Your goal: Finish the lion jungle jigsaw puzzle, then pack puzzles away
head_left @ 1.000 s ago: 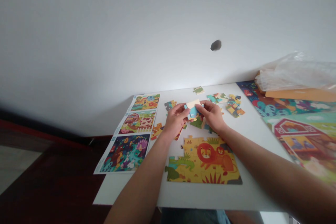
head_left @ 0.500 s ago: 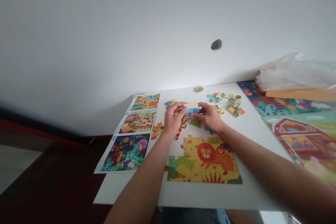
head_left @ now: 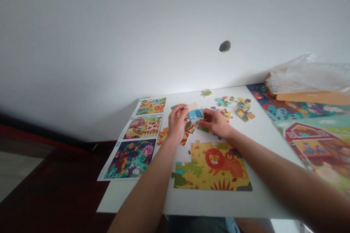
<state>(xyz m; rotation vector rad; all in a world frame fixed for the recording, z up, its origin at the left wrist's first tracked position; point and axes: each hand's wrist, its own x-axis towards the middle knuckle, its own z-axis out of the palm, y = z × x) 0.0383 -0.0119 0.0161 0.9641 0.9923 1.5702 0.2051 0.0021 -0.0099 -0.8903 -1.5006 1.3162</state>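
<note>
Between both hands, just above the table, is a blue-and-cream puzzle piece (head_left: 195, 115) showing part of a blue animal. My left hand (head_left: 177, 122) pinches its left side between thumb and fingers. My right hand (head_left: 216, 122) grips the right side, fingertips closed on its edge. Nearer to me lies a joined section of puzzle (head_left: 213, 167) with lions and a crocodile; its upper left edge is uneven. Loose pieces lie beneath and around the hands, among them an orange piece (head_left: 163, 135) to the left and a yellow piece (head_left: 227, 115) to the right, some partly covered.
A sheet with three printed pictures (head_left: 140, 125) lies at the table's left edge. Loose pieces (head_left: 226, 101) sit farther back, with one green piece (head_left: 207, 93) near the wall. On the right are a large farm picture (head_left: 322, 142) and a clear plastic bag (head_left: 308, 76).
The puzzle piece has moved slightly left and turned, so more of its blue picture faces me. Both hands have shifted a little with it. The joined section has stayed in place.
</note>
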